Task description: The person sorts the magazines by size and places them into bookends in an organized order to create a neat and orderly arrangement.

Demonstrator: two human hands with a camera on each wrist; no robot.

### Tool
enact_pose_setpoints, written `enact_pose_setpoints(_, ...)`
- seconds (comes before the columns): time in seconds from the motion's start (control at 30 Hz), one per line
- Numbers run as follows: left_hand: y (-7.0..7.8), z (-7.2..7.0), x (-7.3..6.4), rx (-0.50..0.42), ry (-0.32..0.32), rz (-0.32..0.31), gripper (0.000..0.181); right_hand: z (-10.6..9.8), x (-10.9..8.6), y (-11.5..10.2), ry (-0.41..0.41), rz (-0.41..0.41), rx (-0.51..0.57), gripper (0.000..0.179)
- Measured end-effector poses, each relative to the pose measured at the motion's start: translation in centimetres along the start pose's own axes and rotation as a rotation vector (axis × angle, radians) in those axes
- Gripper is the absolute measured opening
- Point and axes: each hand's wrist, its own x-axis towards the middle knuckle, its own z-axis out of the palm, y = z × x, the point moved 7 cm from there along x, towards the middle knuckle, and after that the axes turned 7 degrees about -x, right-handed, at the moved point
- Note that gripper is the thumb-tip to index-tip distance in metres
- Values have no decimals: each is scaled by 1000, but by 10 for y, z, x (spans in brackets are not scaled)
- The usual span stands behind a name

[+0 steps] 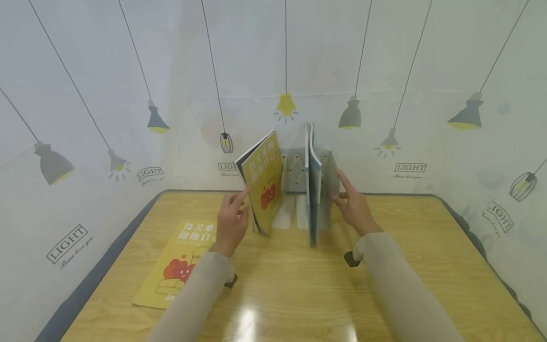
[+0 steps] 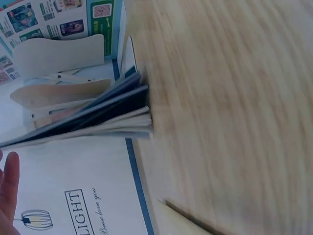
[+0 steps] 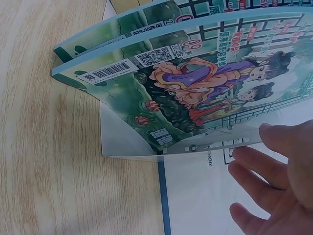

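A pale extendable bookend (image 1: 296, 173) with a criss-cross linkage stands at the back of the table. On its left side, a yellow-covered book (image 1: 262, 178) stands upright, its pages slightly fanned. My left hand (image 1: 232, 223) has its index finger against that book's near edge. In the left wrist view only some fingers (image 2: 10, 183) show beside the fanned pages. Two thin magazines (image 1: 314, 190) stand on the right side; a green illustrated cover (image 3: 195, 83) shows in the right wrist view. My right hand (image 1: 354, 206) touches the bookend's right plate (image 1: 330, 185) with extended fingers.
Another yellow book (image 1: 171, 275) lies flat on the wooden table (image 1: 290, 294), partly behind my left sleeve. A pale cloth (image 1: 325, 57) printed with hanging lamps rises behind the table. Its dark edge (image 1: 128, 242) runs along the tabletop's side.
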Motion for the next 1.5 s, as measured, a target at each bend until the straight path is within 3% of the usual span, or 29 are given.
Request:
enact_pose_setpoints(0.13,-5,-10,-2,21,-10,10,53,0,0,1,1,3,5,82)
enact_pose_setpoints(0.23,-16,-14,-6,30,-52,-19,50,0,0,1,5,4,6,82)
enact_pose_setpoints(0.57,-69,-29,-31,87,-224,-267,56,-2,-1,-2,-2,11,23,81)
enact_pose_setpoints(0.83,-101,-37,-45,109,-512,-486,66,-1,-1,-1,-8,9,26,81)
enact_pose_setpoints(0.97,-109,-45,-48,126,-582,-504,74,-1,-1,-1,-11,14,28,82)
enact_pose_setpoints(1.2,-128,-59,-61,274,-734,-518,96,-2,-1,-1,-14,10,38,82)
enact_pose_setpoints(1.3,-140,-66,-70,323,-777,-570,103,-2,-1,0,-13,12,40,82)
enact_pose_setpoints(1.5,-156,-84,-84,343,-802,-718,113,-3,-1,0,-15,21,36,82)
